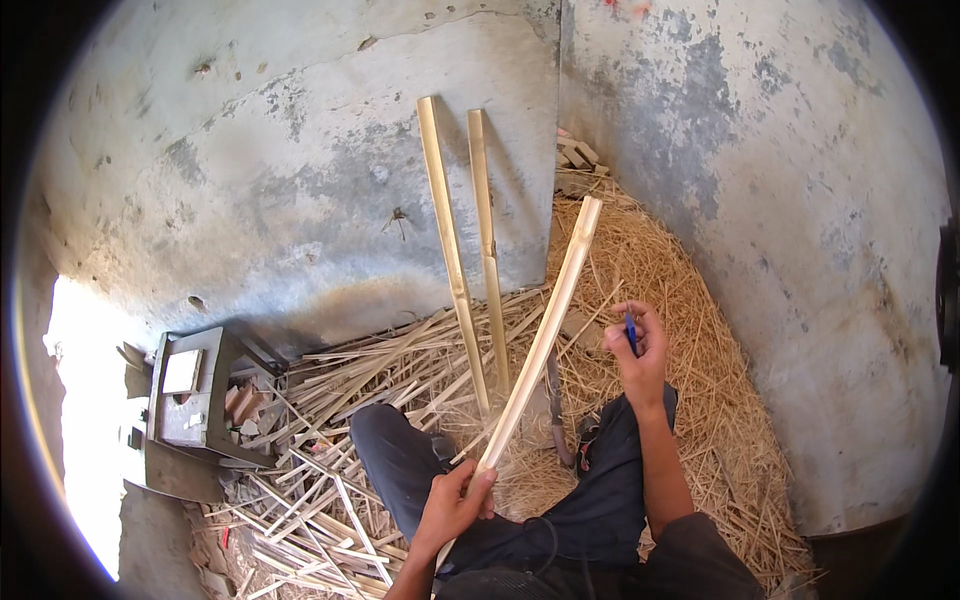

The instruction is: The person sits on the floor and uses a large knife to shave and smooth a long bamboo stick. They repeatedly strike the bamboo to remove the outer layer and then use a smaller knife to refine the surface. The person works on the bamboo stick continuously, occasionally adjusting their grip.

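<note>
My left hand (pixel 457 508) is closed around the lower part of a long split bamboo strip (pixel 540 350). The strip slants up and away to the right, its pale hollow inner face showing. Off to the right, above my knee, my right hand (pixel 638 345) has its fingers curled round a small blue-handled tool (pixel 631 330); its working end cannot be made out. The right hand is apart from the strip. Two more split bamboo pieces, a longer one (pixel 447 220) and a shorter one (pixel 485 210), lean upright against the wall ahead.
Cut bamboo strips (pixel 370 365) lie heaped at the left and under my legs. Straw-like shavings (pixel 660 270) cover the floor at the right. A grey metal box (pixel 200 400) stands by the bright opening at the left. Worn plaster walls (pixel 300 170) meet ahead.
</note>
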